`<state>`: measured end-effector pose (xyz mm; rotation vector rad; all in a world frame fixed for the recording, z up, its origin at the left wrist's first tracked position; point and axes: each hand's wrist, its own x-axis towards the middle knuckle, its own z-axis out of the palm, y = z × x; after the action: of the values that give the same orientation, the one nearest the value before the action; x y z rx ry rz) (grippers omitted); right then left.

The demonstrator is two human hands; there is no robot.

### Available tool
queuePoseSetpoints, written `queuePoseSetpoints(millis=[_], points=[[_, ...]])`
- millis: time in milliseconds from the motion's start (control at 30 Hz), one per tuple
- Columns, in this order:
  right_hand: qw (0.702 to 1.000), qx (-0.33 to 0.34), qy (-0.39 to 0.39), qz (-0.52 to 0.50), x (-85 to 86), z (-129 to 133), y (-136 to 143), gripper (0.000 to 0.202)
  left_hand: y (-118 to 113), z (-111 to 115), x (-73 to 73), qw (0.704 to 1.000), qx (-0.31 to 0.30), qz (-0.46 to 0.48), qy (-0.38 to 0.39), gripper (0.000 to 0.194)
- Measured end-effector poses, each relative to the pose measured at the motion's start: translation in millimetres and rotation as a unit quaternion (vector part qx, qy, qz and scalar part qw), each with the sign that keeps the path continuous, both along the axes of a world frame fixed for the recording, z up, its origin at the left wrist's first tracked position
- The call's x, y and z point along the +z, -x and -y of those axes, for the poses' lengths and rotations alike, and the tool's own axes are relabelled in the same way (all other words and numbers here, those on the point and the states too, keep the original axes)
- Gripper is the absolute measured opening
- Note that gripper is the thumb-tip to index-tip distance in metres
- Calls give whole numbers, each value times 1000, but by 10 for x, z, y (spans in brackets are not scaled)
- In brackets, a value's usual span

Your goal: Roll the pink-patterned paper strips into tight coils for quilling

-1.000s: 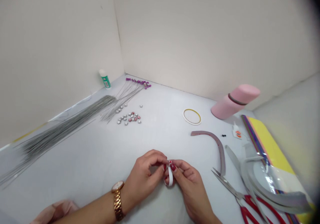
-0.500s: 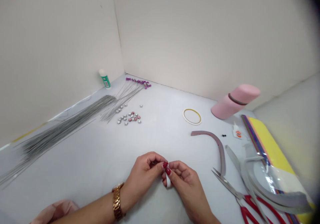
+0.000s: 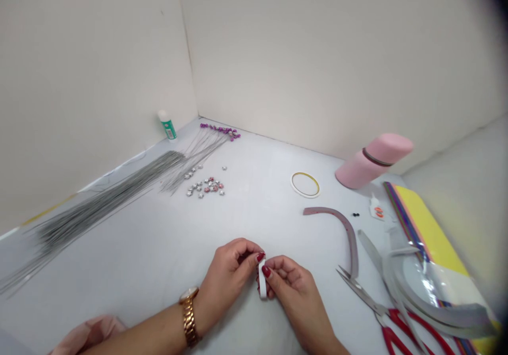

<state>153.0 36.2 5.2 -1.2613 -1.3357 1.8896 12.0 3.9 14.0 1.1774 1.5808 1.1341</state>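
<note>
A narrow white strip (image 3: 262, 281) hangs between my two hands at the lower middle of the head view. My left hand (image 3: 234, 270), with a gold watch at the wrist, pinches the strip's upper end between thumb and forefinger. Close beside it, my right hand (image 3: 296, 291) is closed on the strip, its thumb against the strip's right side. The fingers behind the strip are partly hidden. Small silver and pink stars (image 3: 212, 185) lie on the table beyond my left hand.
Long grey wires (image 3: 115, 193), purple-tipped stems (image 3: 220, 129) and a glue stick (image 3: 168, 126) are at the left. Rightward are a tape ring (image 3: 305, 184), a pink bottle (image 3: 371, 162), a curved strip (image 3: 349, 233), red-handled scissors (image 3: 379, 309), a glue bottle (image 3: 376, 208) and coloured sheets (image 3: 432, 228).
My left fingertips have shifted slightly left and up. More of the white strip now shows between the hands, and it has moved a little left.
</note>
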Motion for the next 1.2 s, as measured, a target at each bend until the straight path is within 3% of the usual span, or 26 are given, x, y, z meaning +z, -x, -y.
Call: queuePoseSetpoints(millis=[233, 600, 733, 933, 1100, 1200], points=[[999, 23, -21, -9, 38, 11, 2, 21, -42, 21, -50, 989, -27, 142, 26, 15], [997, 49, -54, 8, 32, -1, -12, 25, -73, 19, -64, 992, -12, 122, 37, 15], [997, 53, -56, 9, 44, -2, -13, 27, -47, 22, -35, 1000, -11, 21, 6, 15], [999, 24, -35, -16, 37, 7, -10, 27, 30, 31, -23, 968, -66, -172, -169, 14], [999, -10, -37, -31, -13, 8, -32, 24, 29, 48, -56, 953, -101, -193, -210, 19], [999, -25, -29, -39, -42, 6, -34, 21, 14, 54, -44, 970, -101, -133, -176, 22]])
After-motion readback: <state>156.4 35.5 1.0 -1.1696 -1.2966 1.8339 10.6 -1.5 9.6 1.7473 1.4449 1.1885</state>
